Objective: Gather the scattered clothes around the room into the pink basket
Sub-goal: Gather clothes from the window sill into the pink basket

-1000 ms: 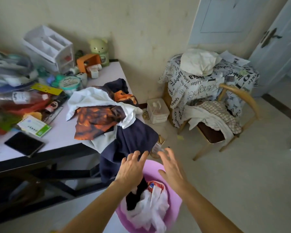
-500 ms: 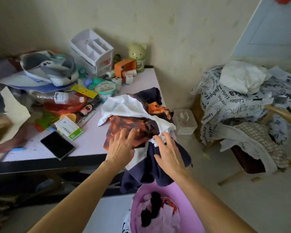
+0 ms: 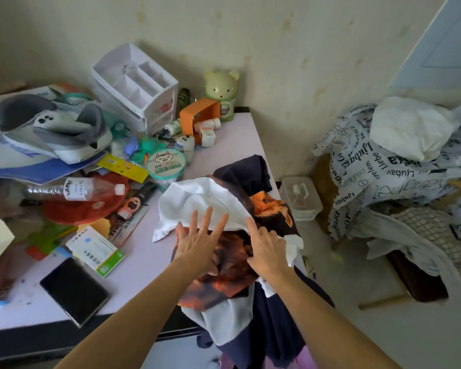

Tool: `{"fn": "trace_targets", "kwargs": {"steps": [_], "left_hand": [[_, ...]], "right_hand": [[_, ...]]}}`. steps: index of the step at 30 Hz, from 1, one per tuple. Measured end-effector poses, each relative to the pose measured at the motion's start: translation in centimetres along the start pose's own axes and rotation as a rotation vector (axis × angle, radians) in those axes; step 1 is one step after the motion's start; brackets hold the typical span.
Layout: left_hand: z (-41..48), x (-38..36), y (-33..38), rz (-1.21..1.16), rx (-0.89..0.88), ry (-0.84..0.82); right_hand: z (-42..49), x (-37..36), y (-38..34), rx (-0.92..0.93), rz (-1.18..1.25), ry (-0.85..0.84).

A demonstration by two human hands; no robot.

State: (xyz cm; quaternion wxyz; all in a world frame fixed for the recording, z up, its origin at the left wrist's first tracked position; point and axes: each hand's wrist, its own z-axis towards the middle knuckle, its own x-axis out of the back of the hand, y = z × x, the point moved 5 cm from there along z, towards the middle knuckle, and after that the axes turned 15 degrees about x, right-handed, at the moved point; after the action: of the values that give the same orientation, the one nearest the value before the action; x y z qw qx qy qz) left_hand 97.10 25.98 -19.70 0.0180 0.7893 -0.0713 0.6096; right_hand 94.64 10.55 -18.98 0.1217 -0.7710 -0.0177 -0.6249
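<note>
A heap of clothes hangs over the table's near right corner: a white shirt [image 3: 194, 198], an orange-and-black printed garment [image 3: 224, 286] and a dark navy one [image 3: 277, 328] drooping toward the floor. My left hand [image 3: 197, 246] lies flat on the heap with its fingers spread. My right hand [image 3: 268, 251] has its fingers curled into the printed cloth beside it. Only a sliver of the pink basket [image 3: 305, 359] shows at the bottom edge, under the hanging navy cloth.
The pale table [image 3: 149, 251] holds a black phone [image 3: 73, 291], a medicine box [image 3: 95, 251], a water bottle [image 3: 77, 190], a white organizer [image 3: 136, 83] and clutter. To the right, a chair carries checked and white clothes [image 3: 421, 235] under a letter-printed cloth [image 3: 383, 169]. A clear box [image 3: 300, 198] sits on the floor.
Both hands rose from above the basket to the heap on the table and moved further onto it. The view shifted left and closer, so the basket slid almost out of sight.
</note>
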Motion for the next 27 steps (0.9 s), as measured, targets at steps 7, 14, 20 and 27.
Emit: {"fn": "trace_targets", "kwargs": {"steps": [7,14,20,27], "left_hand": [[4.1,1.3,0.6,-0.153,0.002,-0.046],[3.9,9.2,2.3,-0.343,-0.176,0.339],[-1.1,9.4,4.8,-0.368,-0.411,0.387],[1.6,3.0,0.2,-0.173,-0.182,-0.129]], "right_hand": [[1.6,3.9,-1.4,0.255,0.070,0.430],[1.0,4.8,1.2,0.070,0.235,0.381],[0.2,4.1,1.4,0.001,0.581,0.413],[-3.4,4.0,0.1,0.274,0.265,0.104]]}}
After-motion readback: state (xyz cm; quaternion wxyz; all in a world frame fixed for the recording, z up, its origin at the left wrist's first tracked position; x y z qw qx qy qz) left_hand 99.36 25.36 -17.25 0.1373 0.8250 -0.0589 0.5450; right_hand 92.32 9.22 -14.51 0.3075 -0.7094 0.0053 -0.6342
